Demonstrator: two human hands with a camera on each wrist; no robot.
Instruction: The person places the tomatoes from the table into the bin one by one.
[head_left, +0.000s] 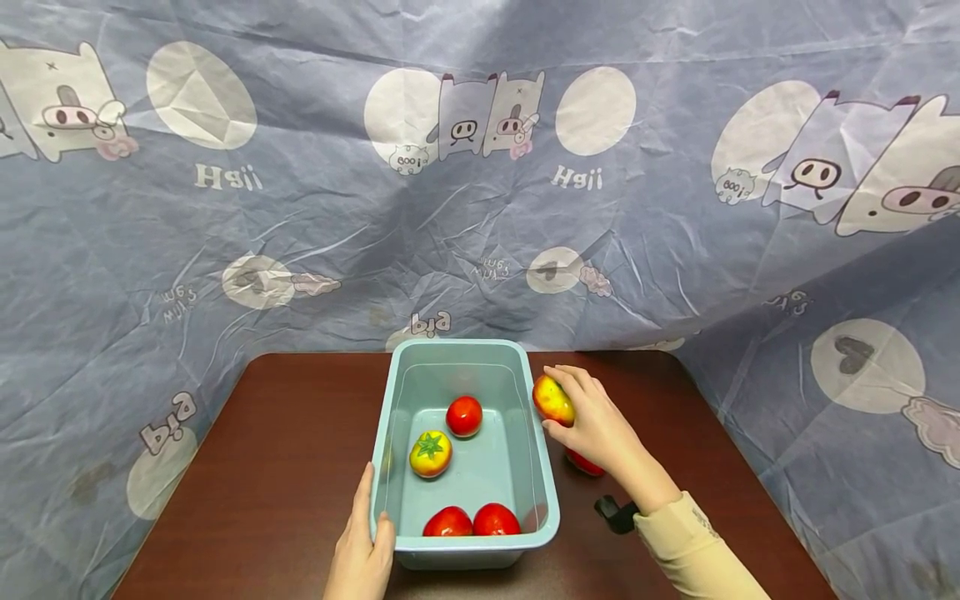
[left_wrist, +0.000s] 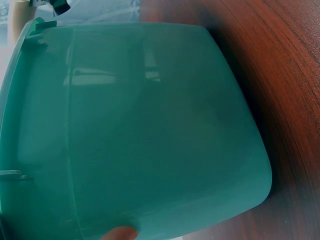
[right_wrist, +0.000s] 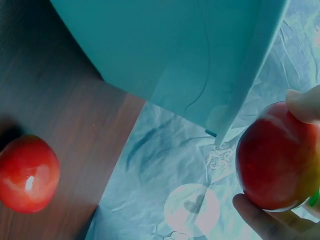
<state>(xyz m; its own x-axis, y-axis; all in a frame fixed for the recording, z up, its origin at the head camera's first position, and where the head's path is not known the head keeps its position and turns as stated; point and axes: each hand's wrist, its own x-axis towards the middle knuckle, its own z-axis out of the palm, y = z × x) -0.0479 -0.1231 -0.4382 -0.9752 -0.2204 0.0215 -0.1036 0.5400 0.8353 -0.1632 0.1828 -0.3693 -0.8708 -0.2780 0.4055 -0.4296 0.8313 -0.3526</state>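
My left hand (head_left: 362, 546) grips the light blue-green plastic bin (head_left: 549, 500) at its near left corner. A fingertip (left_wrist: 121, 233) presses the bin's outer wall in the left wrist view. With curled fingers, my right hand (head_left: 596, 417) holds a red and yellow tomato (head_left: 553, 402) just past the bin's right rim. In the right wrist view this tomato (right_wrist: 275, 157) shows a red side and a bit of green leaf. Inside the bin are a yellow tomato (head_left: 431, 455) with a green star-shaped top and a red tomato (head_left: 464, 416), plus two red ones (head_left: 496, 520) at the near end.
On the dark wood table (head_left: 285, 467), another red tomato (right_wrist: 29, 173) lies right of the bin, partly hidden beneath my right hand in the head view. A black strap-like piece (head_left: 617, 514) shows by the right wrist. Grey-blue printed cloth (head_left: 465, 225) hangs behind the table.
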